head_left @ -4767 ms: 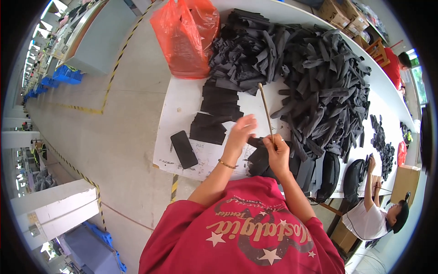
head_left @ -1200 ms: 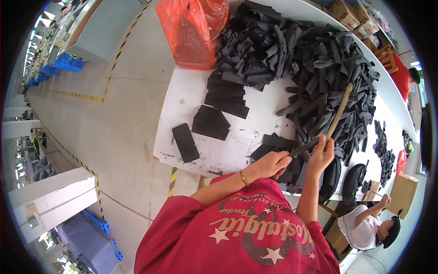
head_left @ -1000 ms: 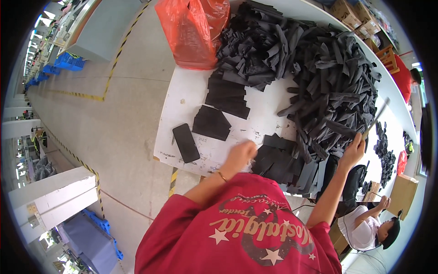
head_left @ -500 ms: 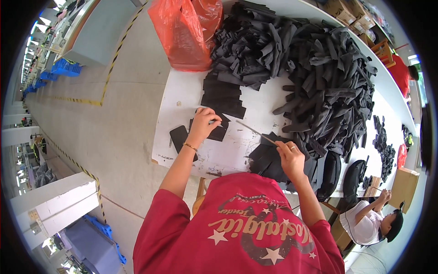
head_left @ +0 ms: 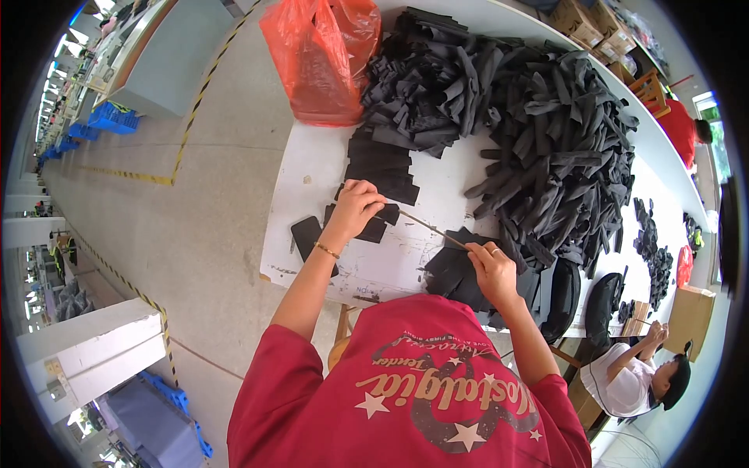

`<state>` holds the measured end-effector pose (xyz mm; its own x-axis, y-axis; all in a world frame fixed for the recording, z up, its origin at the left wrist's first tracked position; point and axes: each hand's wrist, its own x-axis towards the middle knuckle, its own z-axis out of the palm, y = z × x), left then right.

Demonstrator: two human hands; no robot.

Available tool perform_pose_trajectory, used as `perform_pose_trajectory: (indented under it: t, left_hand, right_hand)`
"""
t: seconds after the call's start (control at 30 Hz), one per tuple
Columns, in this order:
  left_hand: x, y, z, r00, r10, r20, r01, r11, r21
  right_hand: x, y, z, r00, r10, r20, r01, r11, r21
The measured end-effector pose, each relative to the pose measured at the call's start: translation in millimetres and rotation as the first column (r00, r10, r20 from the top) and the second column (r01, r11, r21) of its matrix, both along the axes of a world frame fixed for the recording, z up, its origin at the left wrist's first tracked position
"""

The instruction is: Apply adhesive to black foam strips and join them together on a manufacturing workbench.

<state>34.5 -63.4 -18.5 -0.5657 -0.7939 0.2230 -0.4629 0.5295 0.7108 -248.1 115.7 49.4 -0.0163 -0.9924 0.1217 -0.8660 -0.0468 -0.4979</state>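
Note:
My left hand (head_left: 359, 209) is closed in a pinch on a small black fabric piece (head_left: 392, 213), above other black pieces on the white table. My right hand (head_left: 493, 270) grips a thin metal rod (head_left: 427, 227) by its near end. The rod slants up and left, and its far tip is at the fabric piece by my left fingertips; whether it goes inside cannot be made out. Just beyond my left hand lies a row of overlapping black strips (head_left: 381, 168). Flat black pieces (head_left: 452, 273) lie under and beside my right hand.
Large heaps of black fabric strips (head_left: 562, 148) cover the table's far right. A red plastic bag (head_left: 316, 70) stands at the far left corner of the table (head_left: 285, 210). A dark flat object (head_left: 306, 236) lies left of my forearm. A co-worker in white (head_left: 628, 382) sits at right.
The rod's tip has moved left and down to meet the fabric piece at my left fingers. My right hand has shifted slightly left; my left hand has moved a little right.

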Motion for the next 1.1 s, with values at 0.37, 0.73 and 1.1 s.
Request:
perform_pose_trajectory:
  t: [0.37,0.73,1.1]
  left_hand:
    - [-6,3,6,0.999,-0.027,0.016,0.028,0.999,-0.043]
    - [-60,55,43,0.618,0.473,-0.628,-0.263,0.877,0.403]
    - [-106,92,13,0.123,0.942,-0.311,0.457,0.224,0.861]
  right_hand:
    - [0,1,-2,1.000,0.006,0.018,-0.007,0.999,0.037]
    - [48,-22,-11,0.847,-0.143,0.512,-0.019,0.954,0.298]
    - [87,-15,-45,0.883,-0.228,0.410,0.179,0.971,0.156]
